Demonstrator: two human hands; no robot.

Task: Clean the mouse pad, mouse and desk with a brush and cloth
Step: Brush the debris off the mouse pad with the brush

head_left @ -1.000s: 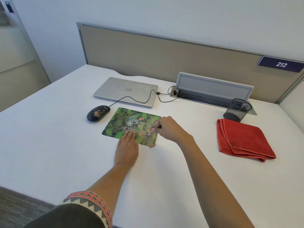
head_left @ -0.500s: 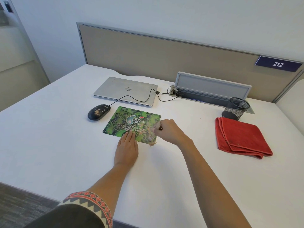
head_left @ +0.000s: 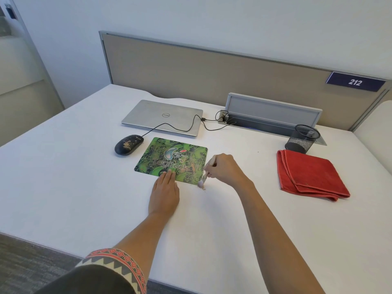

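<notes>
You are at a smooth white desk (head_left: 63, 177) backed by a beige fabric partition (head_left: 212, 71) in a grey metal frame, under a plain pale wall. Grey speckled carpet (head_left: 25, 262) shows past the near edge. One blue plate (head_left: 355, 82) on the partition reads 212.

One green patterned mouse pad (head_left: 169, 154), a thin rectangle with rounded corners, lies flat mid-desk. Your left hand (head_left: 164, 194) rests palm down, fingers straight and together, fingertips on the pad's near edge. Your right hand (head_left: 224, 168) has its grip clamped on one small brush (head_left: 205, 176), whose pale bristles touch the desk just off the pad's near right corner, amid a little heap of tan crumbs (head_left: 203, 187) (more crumbs dot the pad nearby).

One glossy black oval mouse (head_left: 128, 144), speckled with tan crumbs, sits just left of the pad, and its thin black cable (head_left: 176, 126) runs over one closed silver laptop (head_left: 163, 116). One folded red cloth (head_left: 309, 175), nubby and soft, lies well to the right, near one round black mesh pen cup (head_left: 302, 137).
</notes>
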